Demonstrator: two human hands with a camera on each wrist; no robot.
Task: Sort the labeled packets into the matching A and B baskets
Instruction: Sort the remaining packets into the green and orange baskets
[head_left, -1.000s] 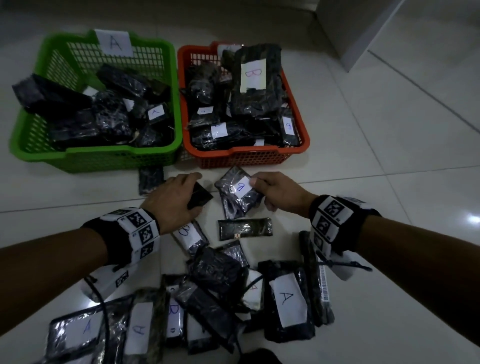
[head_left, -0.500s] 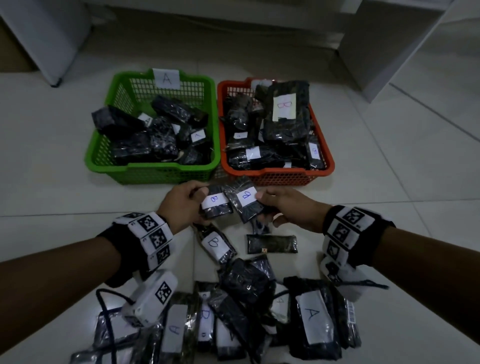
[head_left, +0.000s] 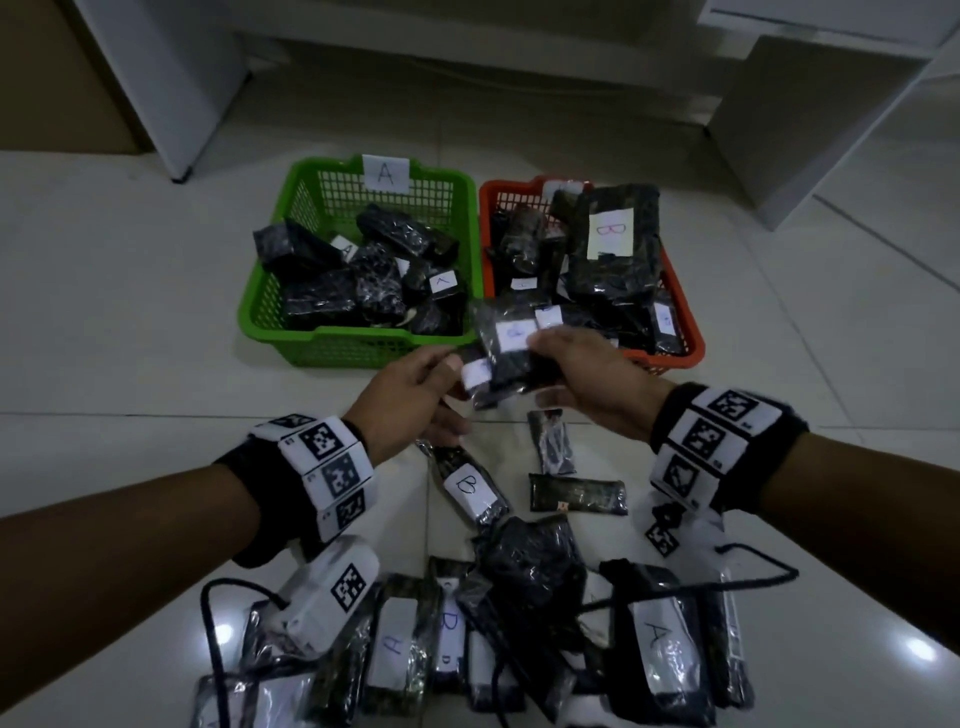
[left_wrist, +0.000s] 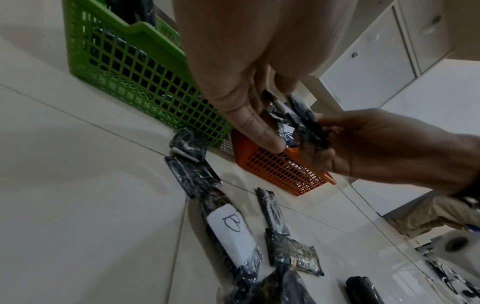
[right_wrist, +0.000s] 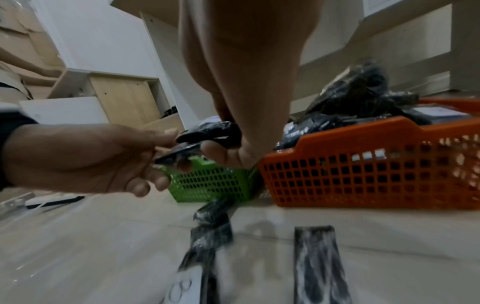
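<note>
A green basket (head_left: 358, 343) tagged A and an orange basket (head_left: 693, 343) tagged B stand side by side on the floor, both holding black packets. My left hand (head_left: 415, 389) pinches a small black packet (head_left: 475, 376) with a white label. My right hand (head_left: 582, 374) grips a second black packet (head_left: 511, 338) labelled B. Both packets meet in the air just in front of the two baskets' near rims. In the left wrist view the packets (left_wrist: 298, 119) sit between both hands; in the right wrist view they (right_wrist: 207, 133) overlap.
A B-labelled packet (head_left: 470, 488), two small packets (head_left: 551, 441) (head_left: 576, 496) and a heap of A and B packets (head_left: 660, 654) lie on the tiled floor near me. White cabinets (head_left: 810, 119) stand behind the baskets. Cables trail over the heap.
Both hands have risen from the floor with a packet each and moved forward toward the baskets; the two packets now overlap. The camera has tilted up.
</note>
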